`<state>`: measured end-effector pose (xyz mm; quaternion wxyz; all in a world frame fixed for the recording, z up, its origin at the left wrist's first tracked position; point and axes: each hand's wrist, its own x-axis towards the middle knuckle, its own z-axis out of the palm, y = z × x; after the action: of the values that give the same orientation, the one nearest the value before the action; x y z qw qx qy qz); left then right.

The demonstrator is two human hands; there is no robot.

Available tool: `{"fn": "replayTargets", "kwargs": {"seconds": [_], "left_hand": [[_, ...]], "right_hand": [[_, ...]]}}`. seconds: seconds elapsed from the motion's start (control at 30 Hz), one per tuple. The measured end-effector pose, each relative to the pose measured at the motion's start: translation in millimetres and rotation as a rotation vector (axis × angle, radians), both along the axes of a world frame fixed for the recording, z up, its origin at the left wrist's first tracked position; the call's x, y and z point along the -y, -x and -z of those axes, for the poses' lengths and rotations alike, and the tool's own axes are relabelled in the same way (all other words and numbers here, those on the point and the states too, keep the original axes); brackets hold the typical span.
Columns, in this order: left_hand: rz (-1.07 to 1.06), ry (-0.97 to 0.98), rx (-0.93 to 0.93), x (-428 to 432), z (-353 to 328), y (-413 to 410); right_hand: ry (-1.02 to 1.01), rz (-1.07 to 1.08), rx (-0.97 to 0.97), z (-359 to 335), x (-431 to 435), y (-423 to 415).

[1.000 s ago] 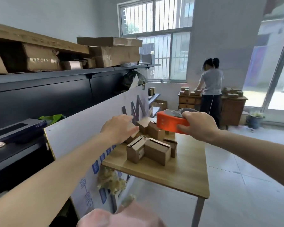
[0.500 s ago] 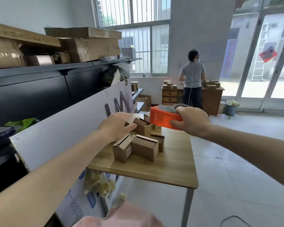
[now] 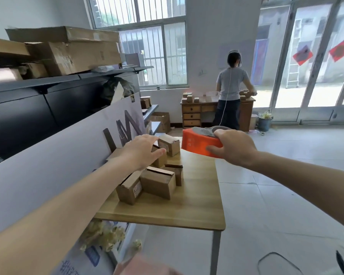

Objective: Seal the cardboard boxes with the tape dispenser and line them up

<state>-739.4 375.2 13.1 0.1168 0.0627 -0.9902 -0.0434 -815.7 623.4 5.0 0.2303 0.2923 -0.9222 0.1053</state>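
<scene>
On the counter (image 3: pixel 187 211), toward its far left part, small cardboard boxes (image 3: pixel 157 182) stand in a close cluster, several touching, the two nearest with top flaps unsealed and slightly raised. Left hand (image 3: pixel 142 150) lies over a box mid-cluster, fingers (image 3: pixel 150 137) straight, gripping nothing; contact with the box beneath cannot be confirmed. Right hand (image 3: pixel 233 147) grips the orange dispenser (image 3: pixel 199 142), fingers curled round its near end, holding it in the air above the counter's far right edge, just beside the rearmost box (image 3: pixel 170 144). White board (image 3: pixel 48 175) leans along the counter's left side. Large cartons (image 3: pixel 74 50) lie on the shelf (image 3: pixel 58 80) above it. Another person (image 3: pixel 231 86) stands, back turned, at a second counter (image 3: pixel 195 110) near the window
</scene>
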Motion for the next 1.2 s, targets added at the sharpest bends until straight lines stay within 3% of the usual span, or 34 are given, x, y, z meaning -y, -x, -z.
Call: {"fn": "replayTargets", "kwargs": {"seconds": [0.33, 0.63, 1.2], "left_hand": [[0.000, 0.015, 0.000, -108, 7, 138], [-0.014, 0.070, 0.046, -197, 5, 245], [-0.075, 0.067, 0.110, -206, 39, 378]], "right_hand": [[-0.028, 0.025, 0.001, 7, -123, 137], [0.048, 0.028, 0.137, 14, -241, 245], [0.005, -0.044, 0.128, 38, -245, 390]]}}
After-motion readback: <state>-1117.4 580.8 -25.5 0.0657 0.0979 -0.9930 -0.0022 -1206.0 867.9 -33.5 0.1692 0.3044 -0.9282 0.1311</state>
